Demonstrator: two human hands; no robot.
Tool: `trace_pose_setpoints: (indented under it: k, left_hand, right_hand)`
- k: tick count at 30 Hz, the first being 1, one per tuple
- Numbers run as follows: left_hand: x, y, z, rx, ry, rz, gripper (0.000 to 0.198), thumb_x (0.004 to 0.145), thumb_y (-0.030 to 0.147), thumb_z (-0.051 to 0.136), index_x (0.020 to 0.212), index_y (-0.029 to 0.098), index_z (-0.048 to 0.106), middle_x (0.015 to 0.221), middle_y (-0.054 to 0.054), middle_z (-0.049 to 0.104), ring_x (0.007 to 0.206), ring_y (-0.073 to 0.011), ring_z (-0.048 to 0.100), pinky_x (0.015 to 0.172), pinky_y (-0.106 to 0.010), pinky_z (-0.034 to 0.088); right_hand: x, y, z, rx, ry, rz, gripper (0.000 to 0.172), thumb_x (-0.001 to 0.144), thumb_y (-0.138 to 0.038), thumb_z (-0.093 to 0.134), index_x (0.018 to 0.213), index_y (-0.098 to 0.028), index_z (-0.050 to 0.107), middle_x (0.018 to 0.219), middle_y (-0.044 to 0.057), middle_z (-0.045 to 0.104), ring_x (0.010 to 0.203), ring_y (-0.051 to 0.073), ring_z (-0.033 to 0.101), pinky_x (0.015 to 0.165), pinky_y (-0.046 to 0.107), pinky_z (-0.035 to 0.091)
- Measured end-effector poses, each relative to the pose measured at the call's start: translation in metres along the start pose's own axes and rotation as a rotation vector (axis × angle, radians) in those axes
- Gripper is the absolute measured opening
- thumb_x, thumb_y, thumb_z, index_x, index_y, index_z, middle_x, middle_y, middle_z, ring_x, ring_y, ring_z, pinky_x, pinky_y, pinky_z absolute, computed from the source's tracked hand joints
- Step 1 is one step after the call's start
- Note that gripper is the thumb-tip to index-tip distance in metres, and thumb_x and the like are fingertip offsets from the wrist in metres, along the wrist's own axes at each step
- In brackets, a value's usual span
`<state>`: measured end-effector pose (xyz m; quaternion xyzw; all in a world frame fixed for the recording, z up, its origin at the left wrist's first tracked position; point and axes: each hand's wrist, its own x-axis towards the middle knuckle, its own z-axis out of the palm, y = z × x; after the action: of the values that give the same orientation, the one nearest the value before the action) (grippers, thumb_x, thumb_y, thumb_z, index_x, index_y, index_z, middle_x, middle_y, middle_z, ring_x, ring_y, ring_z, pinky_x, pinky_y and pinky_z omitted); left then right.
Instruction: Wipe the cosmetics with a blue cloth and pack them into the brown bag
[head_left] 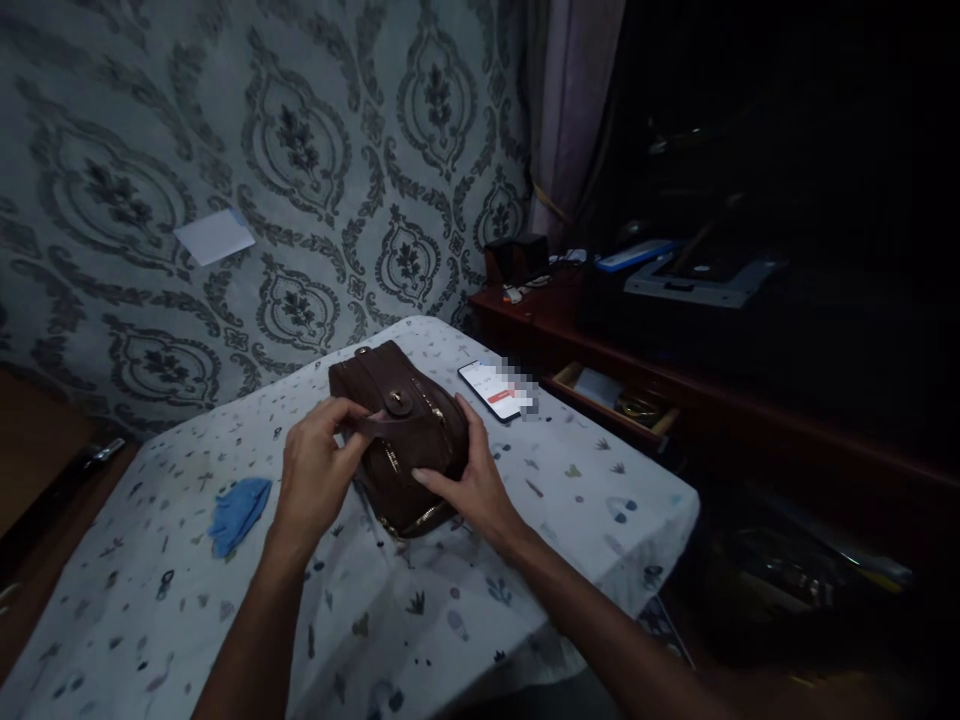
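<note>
A dark brown bag (420, 440) with gold zips and a round clasp lies on the patterned white cloth (600, 500) of the table. My left hand (319, 455) pinches a brown strap of the bag between thumb and fingers, beside the clasp. Against the bag's near right side rests my right hand (476, 475), its thumb on top and its fingers around the far side, gripping it. Left of my left hand lies a crumpled blue cloth (238, 514). Behind the bag to the right is a phone (491, 388) with its screen lit.
A dark red desk (525, 310) stands at the right, its drawer (615, 405) pulled out with small items inside. On it lie a grey device (697, 280) and a blue flat object (637, 254). Patterned wallpaper (300, 140) covers the wall behind, with a white card (215, 237) on it.
</note>
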<state>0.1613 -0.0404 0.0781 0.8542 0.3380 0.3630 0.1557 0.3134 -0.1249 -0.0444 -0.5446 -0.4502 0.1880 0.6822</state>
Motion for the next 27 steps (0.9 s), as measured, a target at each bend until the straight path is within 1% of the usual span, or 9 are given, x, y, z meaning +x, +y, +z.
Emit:
trace_pose_setpoints:
  k: [6,12,15,17,19,20,22,25,27]
  left_hand:
    - [-0.004,0.008,0.002,-0.042,-0.001,0.028,0.025,0.089,0.032,0.055,0.069,0.020,0.062,0.070,0.000,0.057,0.069,-0.0156,0.054,0.063,-0.027,0.036]
    - [-0.014,0.017,-0.002,-0.029,-0.110,0.042,0.024,0.090,0.025,0.049,0.069,0.019,0.057,0.072,0.000,0.056,0.069,-0.0150,0.054,0.060,-0.026,0.035]
    - [-0.017,0.021,-0.003,0.033,-0.125,0.100,0.021,0.090,0.021,0.049,0.071,0.020,0.056,0.073,0.000,0.057,0.070,-0.0158,0.054,0.062,-0.027,0.037]
    - [-0.018,0.025,-0.002,0.153,-0.098,0.151,0.016,0.088,0.017,0.050,0.075,0.020,0.056,0.075,-0.001,0.057,0.075,-0.0184,0.054,0.065,-0.029,0.038]
    - [-0.019,0.030,0.002,0.294,-0.057,0.194,0.010,0.084,0.012,0.052,0.082,0.020,0.058,0.083,-0.003,0.060,0.082,-0.0224,0.054,0.070,-0.033,0.041]
    - [-0.019,0.033,0.005,0.344,-0.045,0.218,0.013,0.082,0.010,0.054,0.088,0.020,0.059,0.089,-0.005,0.061,0.088,-0.0245,0.054,0.073,-0.035,0.042]
    - [-0.019,0.039,0.012,0.387,-0.051,0.276,0.026,0.080,0.009,0.057,0.104,0.019,0.061,0.105,-0.008,0.063,0.100,-0.0278,0.053,0.080,-0.040,0.045]
    - [-0.017,0.046,0.025,0.397,-0.070,0.361,0.038,0.083,0.013,0.061,0.121,0.019,0.060,0.117,-0.010,0.063,0.111,-0.0303,0.052,0.090,-0.046,0.045]
    - [-0.014,0.050,0.033,0.409,-0.061,0.391,0.035,0.084,0.015,0.063,0.118,0.020,0.064,0.115,-0.010,0.065,0.112,-0.0313,0.053,0.093,-0.049,0.043]
  right_hand:
    - [0.000,-0.004,0.000,-0.029,0.018,0.011,0.099,0.075,-0.043,0.079,0.155,-0.028,0.022,0.157,0.012,0.033,0.147,0.031,0.032,0.123,0.054,0.024]
    - [-0.001,-0.001,0.003,-0.006,0.005,-0.022,0.099,0.077,-0.046,0.077,0.156,-0.027,0.020,0.158,0.012,0.031,0.148,0.030,0.030,0.123,0.051,0.023]
    - [-0.001,-0.002,0.001,0.010,-0.019,-0.034,0.100,0.079,-0.045,0.076,0.157,-0.027,0.016,0.158,0.012,0.032,0.148,0.029,0.030,0.123,0.051,0.024]
    - [-0.002,-0.003,-0.001,0.021,-0.030,-0.043,0.095,0.082,-0.044,0.073,0.157,-0.027,0.018,0.159,0.011,0.031,0.148,0.029,0.030,0.124,0.051,0.024]
    - [-0.002,-0.005,-0.004,0.043,-0.045,-0.052,0.082,0.089,-0.043,0.064,0.156,-0.027,0.021,0.160,0.010,0.030,0.149,0.027,0.029,0.124,0.049,0.023]
    - [-0.002,-0.005,-0.006,0.054,-0.050,-0.060,0.075,0.092,-0.043,0.059,0.156,-0.027,0.024,0.160,0.009,0.031,0.150,0.026,0.028,0.125,0.047,0.022]
    - [-0.001,-0.006,-0.009,0.063,-0.055,-0.080,0.067,0.095,-0.042,0.053,0.155,-0.027,0.027,0.160,0.008,0.032,0.150,0.025,0.028,0.125,0.047,0.022]
    - [0.000,-0.005,-0.011,0.033,-0.041,-0.107,0.067,0.095,-0.043,0.055,0.154,-0.027,0.029,0.160,0.009,0.033,0.150,0.026,0.030,0.125,0.048,0.024]
    - [0.000,-0.004,-0.011,0.016,-0.034,-0.114,0.068,0.094,-0.044,0.056,0.155,-0.027,0.029,0.160,0.009,0.034,0.150,0.027,0.029,0.124,0.048,0.025]
